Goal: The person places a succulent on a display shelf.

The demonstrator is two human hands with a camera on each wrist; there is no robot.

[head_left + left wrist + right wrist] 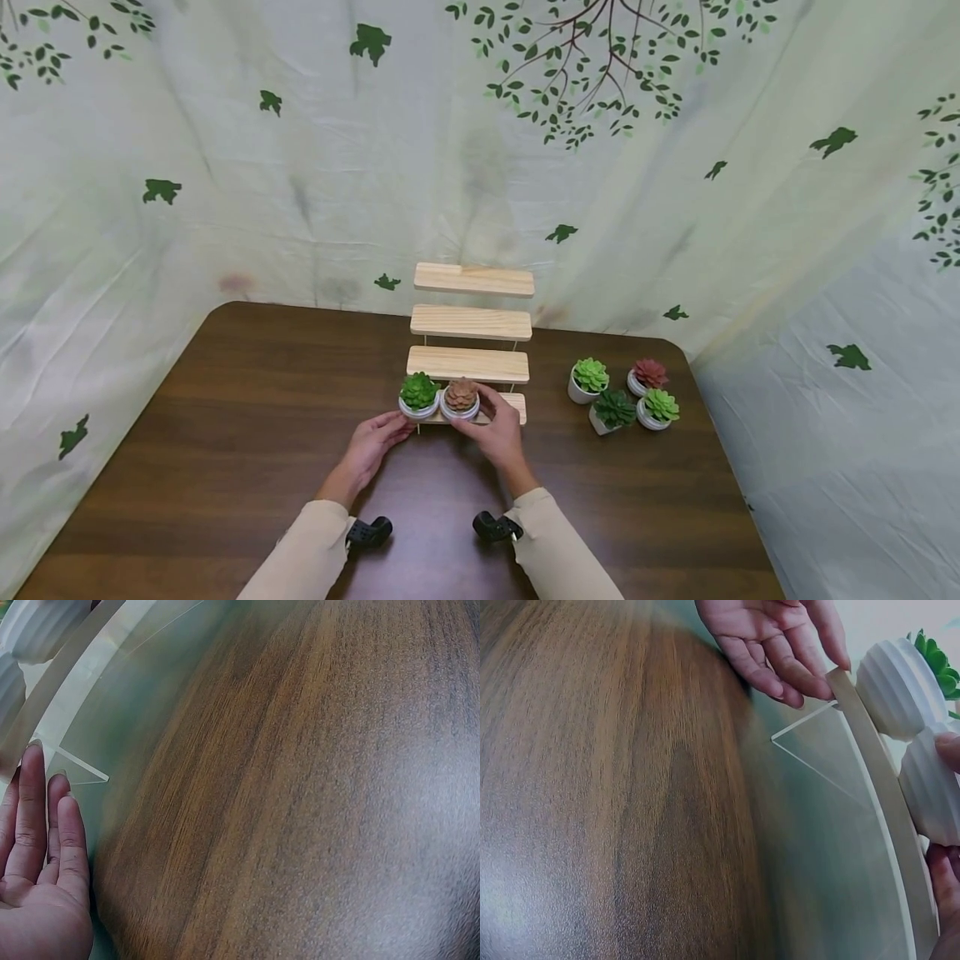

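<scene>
A stepped stand has pale wooden shelves (467,364) on clear supports. On its lowest shelf (514,406), a green succulent (418,391) in a white ribbed pot (901,688) occupies the left end. Beside it is a brownish-pink succulent (461,394) in a similar white pot (928,784). My right hand (501,429) holds that second pot between thumb and fingers. At the shelf's left end, my left hand (369,446) touches the board's edge with fairly straight fingers (31,806). The left wrist view cuts off most of the pots.
To the right of the stand, a light green succulent (590,377), a dark green one (613,409), a red one (649,374) and another light green one (661,407) stand in pots on the brown table (247,433). A leaf-printed curtain (315,167) hangs behind.
</scene>
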